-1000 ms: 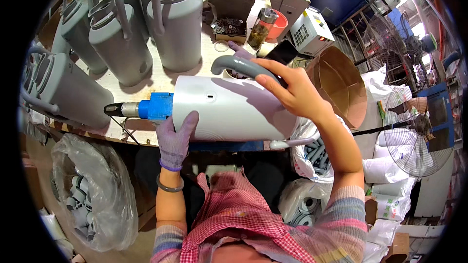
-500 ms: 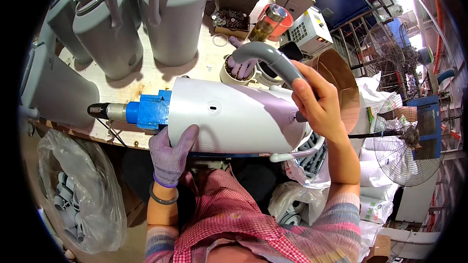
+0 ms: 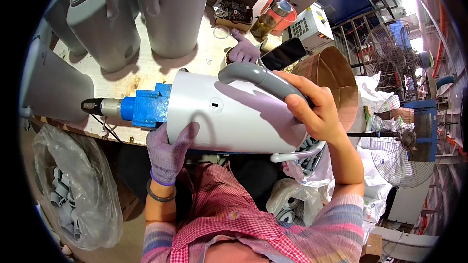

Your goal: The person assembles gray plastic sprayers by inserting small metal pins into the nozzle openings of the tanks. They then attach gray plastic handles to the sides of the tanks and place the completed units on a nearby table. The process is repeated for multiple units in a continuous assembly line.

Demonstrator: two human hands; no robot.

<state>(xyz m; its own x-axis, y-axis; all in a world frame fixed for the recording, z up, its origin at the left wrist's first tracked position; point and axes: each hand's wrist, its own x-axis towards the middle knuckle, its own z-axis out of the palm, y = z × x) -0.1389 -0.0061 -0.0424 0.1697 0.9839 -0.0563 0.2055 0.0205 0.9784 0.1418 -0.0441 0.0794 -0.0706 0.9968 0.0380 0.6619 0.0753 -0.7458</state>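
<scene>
A light-grey plastic can body [image 3: 234, 112], shaped like a watering can's, lies on its side. Its left end sits against a blue fixture [image 3: 152, 105], and a small slotted hole shows on its upper face. My left hand [image 3: 170, 146], in a purple glove, grips that end, thumb on top and fingers hidden beneath. In my bare right hand [image 3: 314, 109] is a dark-grey curved handle [image 3: 253, 74], gripped near its right end. The handle's free end hangs over the can's upper face. Its right end is hidden behind my fingers. A pale tube [image 3: 298, 154] sticks out beside the can.
Several grey cans [image 3: 178, 17] stand at the back left. Behind the handle are a purple glove [image 3: 244, 50], a phone [image 3: 284, 54], a jar [image 3: 270, 19] and a box of small metal parts [image 3: 233, 13]. Bags of grey parts [image 3: 80, 190] flank me; a fan [image 3: 407, 141] stands right.
My right hand has lowered the handle's free end toward the can and drawn it slightly left. My left hand keeps its grip on the can body.
</scene>
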